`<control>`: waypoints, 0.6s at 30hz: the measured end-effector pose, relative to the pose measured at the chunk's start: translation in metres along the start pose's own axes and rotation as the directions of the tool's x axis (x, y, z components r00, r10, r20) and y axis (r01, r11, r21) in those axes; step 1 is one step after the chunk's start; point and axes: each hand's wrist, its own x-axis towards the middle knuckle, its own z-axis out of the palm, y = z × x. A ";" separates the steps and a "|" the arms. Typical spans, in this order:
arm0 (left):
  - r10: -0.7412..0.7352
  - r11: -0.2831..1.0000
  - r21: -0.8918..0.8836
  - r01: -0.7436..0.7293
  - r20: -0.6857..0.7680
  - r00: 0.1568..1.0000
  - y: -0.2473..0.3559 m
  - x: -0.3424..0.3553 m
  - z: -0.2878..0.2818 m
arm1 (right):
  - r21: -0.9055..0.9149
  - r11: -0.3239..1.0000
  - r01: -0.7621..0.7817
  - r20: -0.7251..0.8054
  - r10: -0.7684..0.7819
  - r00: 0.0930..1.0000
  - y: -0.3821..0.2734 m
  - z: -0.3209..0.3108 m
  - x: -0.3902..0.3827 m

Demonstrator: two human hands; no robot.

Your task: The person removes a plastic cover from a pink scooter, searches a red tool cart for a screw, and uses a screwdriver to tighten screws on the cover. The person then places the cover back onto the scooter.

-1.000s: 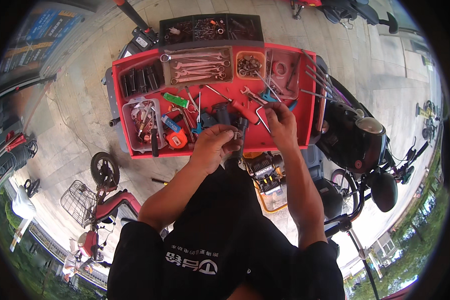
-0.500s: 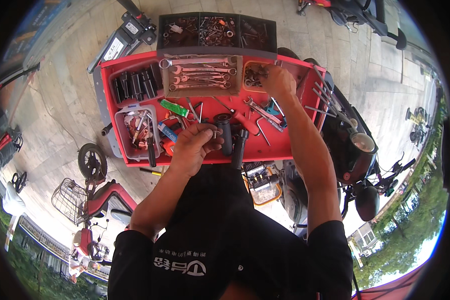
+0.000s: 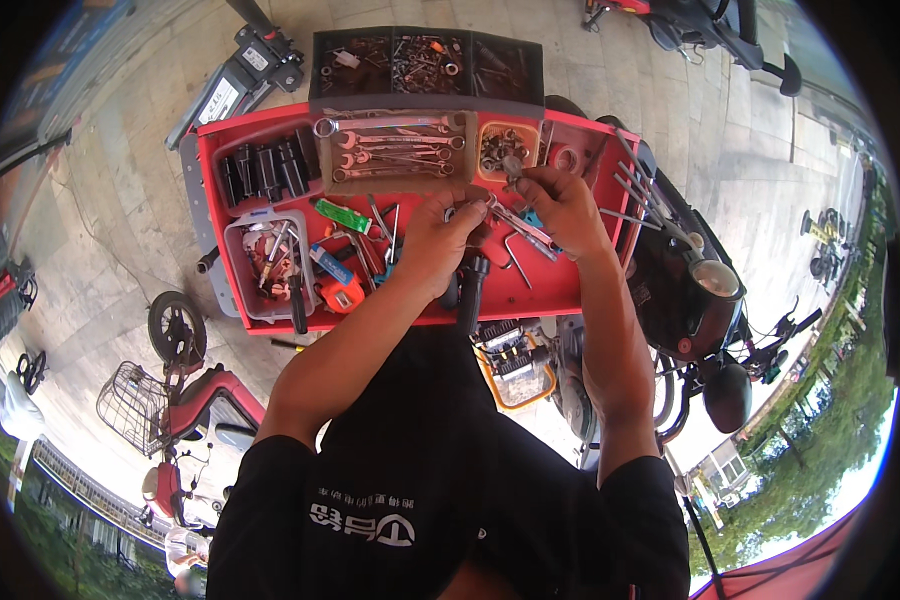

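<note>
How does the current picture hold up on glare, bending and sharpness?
Head view: glare washes out the floor around the wire basket; head view: fisheye bending toward a dark round rim; head view: wrenches fairly readable, but the small piece in the right hand too small and soft to identify.

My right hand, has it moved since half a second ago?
Yes. Judged against the orange bin, your right hand has drawn back toward you: it was reaching into the bin, and now sits nearer you.
</note>
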 end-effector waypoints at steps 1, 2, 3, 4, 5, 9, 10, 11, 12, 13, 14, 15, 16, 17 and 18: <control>0.012 1.000 0.015 -0.012 -0.004 1.000 0.000 0.002 0.004 | 0.022 0.999 0.033 -0.025 -0.033 0.999 -0.001 0.004 -0.006; 0.012 0.999 -0.034 -0.012 0.002 1.000 -0.001 0.002 0.008 | 0.049 0.996 0.069 -0.048 -0.067 0.997 -0.003 0.008 -0.012; 0.013 0.996 -0.084 -0.013 0.010 1.000 -0.001 0.003 0.010 | 0.016 0.997 0.076 -0.072 -0.074 0.995 -0.006 0.010 -0.016; 0.023 0.990 -0.142 -0.019 0.022 1.000 -0.001 0.003 0.012 | -0.012 0.996 0.085 -0.093 -0.085 0.992 -0.010 0.013 -0.020; 0.011 0.992 -0.123 -0.007 0.029 1.000 -0.001 0.002 0.012 | -0.035 0.995 0.098 -0.117 -0.101 0.988 -0.014 0.015 -0.023; -0.005 0.993 -0.121 0.016 0.090 0.996 -0.001 0.002 0.009 | -0.092 0.993 0.077 -0.169 -0.091 0.981 -0.030 0.020 -0.037; -0.008 0.991 -0.129 0.022 0.109 0.994 -0.001 0.002 0.008 | -0.130 0.989 0.070 -0.153 -0.090 0.984 -0.034 0.019 -0.040; -0.012 0.990 -0.140 0.027 0.107 0.994 -0.001 0.002 0.008 | -0.162 0.985 0.062 -0.136 -0.084 0.987 -0.036 0.018 -0.043; -0.016 0.988 -0.150 0.032 0.105 0.994 -0.001 0.002 0.008 | -0.172 0.982 0.074 -0.135 -0.098 0.986 -0.038 0.017 -0.045; -0.021 0.986 -0.161 0.037 0.103 0.994 -0.001 0.002 0.008 | -0.176 0.981 0.082 -0.134 -0.106 0.985 -0.039 0.017 -0.048; -0.023 0.985 -0.167 0.039 0.101 0.995 -0.001 0.002 0.007 | -0.182 0.979 0.096 -0.131 -0.121 0.984 -0.039 0.017 -0.049; -0.025 0.984 -0.173 0.042 0.100 0.995 -0.002 0.002 0.007 | -0.165 0.982 0.093 -0.130 -0.115 0.985 -0.038 0.017 -0.050; -0.027 0.983 -0.180 0.045 0.099 0.995 -0.002 0.002 0.007 | -0.150 0.984 0.094 -0.129 -0.114 0.985 -0.037 0.017 -0.051; -0.032 0.983 -0.175 0.049 0.099 0.995 -0.003 0.002 0.007 | -0.144 0.986 0.087 -0.129 -0.106 0.986 -0.035 0.016 -0.051; -0.035 0.984 -0.169 0.051 0.099 0.995 -0.004 0.003 0.007 | -0.116 0.988 0.103 -0.125 -0.117 0.985 -0.034 0.016 -0.051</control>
